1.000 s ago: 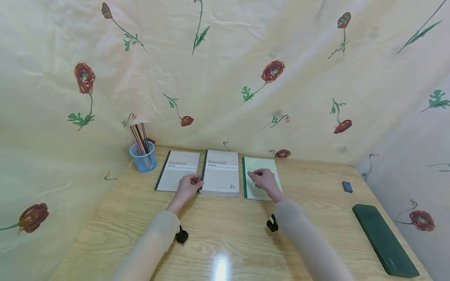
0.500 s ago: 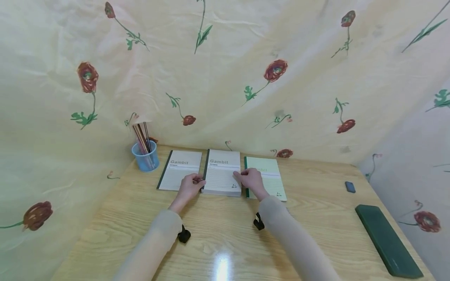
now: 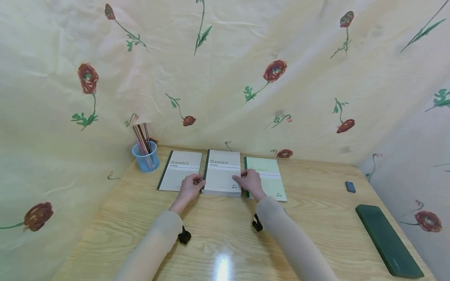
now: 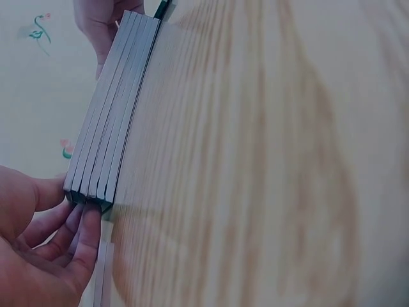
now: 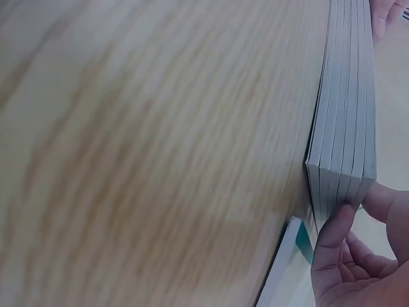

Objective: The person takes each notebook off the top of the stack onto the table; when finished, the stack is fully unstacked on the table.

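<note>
A thick stack of white Gambit notebooks (image 3: 221, 171) lies in the middle of the row on the table. My left hand (image 3: 190, 188) pinches its dark spine side, thumb over the top cover and fingers curled against the side, as the left wrist view shows. At the opposite side, my right hand (image 3: 251, 183) grips the stack with its thumb on the cover and fingers at the page edges (image 5: 342, 128). Left of the stack lies another white notebook (image 3: 181, 166), partly under my left hand. A green notebook (image 3: 271, 181) lies to the right, its left part covered by my right hand.
A blue pen cup (image 3: 145, 160) with pencils stands at the back left, near the floral cloth (image 3: 218, 78). On the right are a small dark blue block (image 3: 350, 187) and a long dark green case (image 3: 388, 242). Bare wooden table (image 3: 211, 230) stretches in front.
My right hand has moved left from over the green notebook to the right side of the white stack and taken hold there. The left hand keeps its place at the spine side.
</note>
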`<state>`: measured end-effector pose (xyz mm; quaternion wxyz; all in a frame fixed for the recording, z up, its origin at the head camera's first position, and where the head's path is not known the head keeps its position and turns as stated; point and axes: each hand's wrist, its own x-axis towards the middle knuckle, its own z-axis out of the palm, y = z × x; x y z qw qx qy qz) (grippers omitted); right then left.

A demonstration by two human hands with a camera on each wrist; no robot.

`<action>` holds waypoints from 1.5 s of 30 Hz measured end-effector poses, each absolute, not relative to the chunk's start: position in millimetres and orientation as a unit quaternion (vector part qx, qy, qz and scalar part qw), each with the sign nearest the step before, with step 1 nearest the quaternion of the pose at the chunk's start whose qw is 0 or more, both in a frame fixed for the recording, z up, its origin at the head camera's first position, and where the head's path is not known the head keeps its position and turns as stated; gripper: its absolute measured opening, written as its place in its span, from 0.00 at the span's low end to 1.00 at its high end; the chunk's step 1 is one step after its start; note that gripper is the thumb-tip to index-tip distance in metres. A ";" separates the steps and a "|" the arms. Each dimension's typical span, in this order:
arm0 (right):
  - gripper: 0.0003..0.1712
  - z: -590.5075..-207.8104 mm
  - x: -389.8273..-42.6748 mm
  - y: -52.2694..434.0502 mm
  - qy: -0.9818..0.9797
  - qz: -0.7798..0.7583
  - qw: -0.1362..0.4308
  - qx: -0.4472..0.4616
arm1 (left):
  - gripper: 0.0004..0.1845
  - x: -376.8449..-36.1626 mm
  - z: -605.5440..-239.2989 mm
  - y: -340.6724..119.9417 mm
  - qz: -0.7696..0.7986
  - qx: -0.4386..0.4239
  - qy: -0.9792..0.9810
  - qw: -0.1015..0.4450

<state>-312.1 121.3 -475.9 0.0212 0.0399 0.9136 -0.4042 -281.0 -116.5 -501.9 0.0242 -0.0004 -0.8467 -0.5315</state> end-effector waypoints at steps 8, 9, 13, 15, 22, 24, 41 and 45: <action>0.17 -479.3 -313.7 121.7 0.911 -0.410 0.020 0.046 | 0.14 -279.1 -500.6 -115.3 -0.529 0.000 -0.848 0.031; 0.18 -479.2 -313.2 121.9 0.911 -0.410 0.020 0.046 | 0.14 -279.1 -500.6 -115.2 -0.528 0.000 -0.849 0.032; 0.19 -478.3 -312.1 123.7 0.912 -0.406 0.021 0.046 | 0.13 -279.7 -501.2 -114.4 -0.520 -0.006 -0.853 0.038; 0.21 -477.8 -311.7 125.4 0.912 -0.407 0.023 0.048 | 0.12 -279.9 -501.6 -114.2 -0.516 -0.011 -0.855 0.042; 0.24 -480.4 -312.1 138.5 0.911 -0.407 0.027 0.055 | 0.12 -279.0 -503.3 -114.3 -0.519 -0.004 -0.854 0.030; 0.25 -480.7 -312.0 144.8 0.906 -0.418 0.028 0.053 | 0.12 -278.5 -503.4 -114.4 -0.520 -0.003 -0.854 0.027; 0.29 -465.8 -308.5 254.1 0.848 -0.525 0.030 0.060 | 0.12 -276.8 -499.8 -114.0 -0.525 -0.002 -0.851 0.017; 0.32 -459.3 -304.4 293.7 0.850 -0.524 0.022 0.049 | 0.12 -276.5 -498.7 -114.0 -0.527 0.000 -0.850 0.014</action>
